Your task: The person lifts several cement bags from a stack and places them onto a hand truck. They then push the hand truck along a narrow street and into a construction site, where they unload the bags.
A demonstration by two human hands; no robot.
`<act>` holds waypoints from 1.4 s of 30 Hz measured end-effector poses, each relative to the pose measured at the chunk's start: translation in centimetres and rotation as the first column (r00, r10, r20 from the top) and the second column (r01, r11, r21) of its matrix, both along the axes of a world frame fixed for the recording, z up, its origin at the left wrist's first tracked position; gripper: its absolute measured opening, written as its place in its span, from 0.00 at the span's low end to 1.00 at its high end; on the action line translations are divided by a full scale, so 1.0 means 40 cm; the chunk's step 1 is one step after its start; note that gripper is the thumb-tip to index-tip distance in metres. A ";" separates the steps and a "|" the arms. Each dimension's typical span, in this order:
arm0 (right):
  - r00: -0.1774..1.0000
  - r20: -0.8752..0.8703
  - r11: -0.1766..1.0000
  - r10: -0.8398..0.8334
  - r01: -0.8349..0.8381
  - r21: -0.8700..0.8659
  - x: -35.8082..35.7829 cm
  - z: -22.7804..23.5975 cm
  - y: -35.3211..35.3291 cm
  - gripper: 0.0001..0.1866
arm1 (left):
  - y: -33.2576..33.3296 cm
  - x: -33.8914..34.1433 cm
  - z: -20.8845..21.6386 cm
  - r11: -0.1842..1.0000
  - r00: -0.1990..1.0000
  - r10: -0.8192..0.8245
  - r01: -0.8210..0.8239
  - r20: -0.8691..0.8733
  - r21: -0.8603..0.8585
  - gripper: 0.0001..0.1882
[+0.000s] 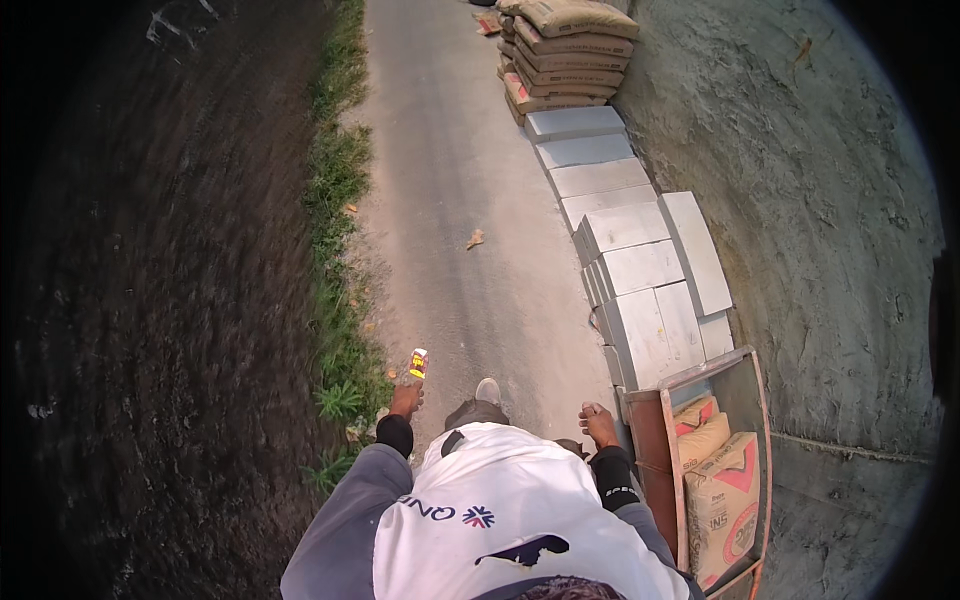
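Left hand [407, 400] part-curled by glossy packet [419, 363], unclear if held, right hand [599, 425] loosely half-open, empty, smooth oblong blocks [643, 267] stacked

The road [430, 170] ahead offers passage; cart [655, 440] and pale blocks [632, 230] bar the right.

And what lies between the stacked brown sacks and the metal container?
In the head view, pale rectangular blocks line the stretch between the stacked sacks and the metal container.
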State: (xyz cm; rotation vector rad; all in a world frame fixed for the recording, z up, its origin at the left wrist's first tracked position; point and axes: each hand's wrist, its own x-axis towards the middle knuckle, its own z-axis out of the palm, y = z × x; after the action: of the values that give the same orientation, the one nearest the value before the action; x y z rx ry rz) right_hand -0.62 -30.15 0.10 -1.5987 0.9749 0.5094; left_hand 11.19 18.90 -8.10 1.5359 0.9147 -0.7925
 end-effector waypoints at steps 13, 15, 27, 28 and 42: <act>0.854 -0.322 0.894 0.409 -0.446 -0.045 0.296 -0.190 -0.165 0.15 | -0.008 0.115 0.048 0.982 0.975 0.163 -0.146 -0.148 0.119 0.15; 0.395 -0.253 0.293 0.883 -0.886 -0.361 0.388 -0.266 -0.304 0.15 | -0.072 0.190 0.051 0.979 0.971 0.192 -0.180 -0.140 0.091 0.15; 0.735 0.106 0.663 0.670 -0.527 -0.531 1.344 -0.022 -0.206 0.23 | -0.068 0.616 0.114 0.979 0.977 0.199 -0.195 -0.071 0.063 0.25; 0.785 0.173 0.730 0.595 -0.438 -0.525 1.382 0.002 -0.173 0.22 | -0.050 0.651 0.107 0.987 0.985 0.154 -0.149 -0.075 0.061 0.25; 0.938 -0.330 0.921 -0.103 -0.035 -0.389 0.940 -0.138 0.166 0.29 | 0.190 1.612 0.080 0.903 0.904 -0.428 0.426 -0.010 -0.056 0.25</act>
State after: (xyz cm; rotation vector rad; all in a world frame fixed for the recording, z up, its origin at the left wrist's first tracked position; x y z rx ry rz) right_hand 36.99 -23.51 -5.40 -1.8790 1.4392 0.6121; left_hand 75.68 26.49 -4.88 1.7087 0.5672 -1.1380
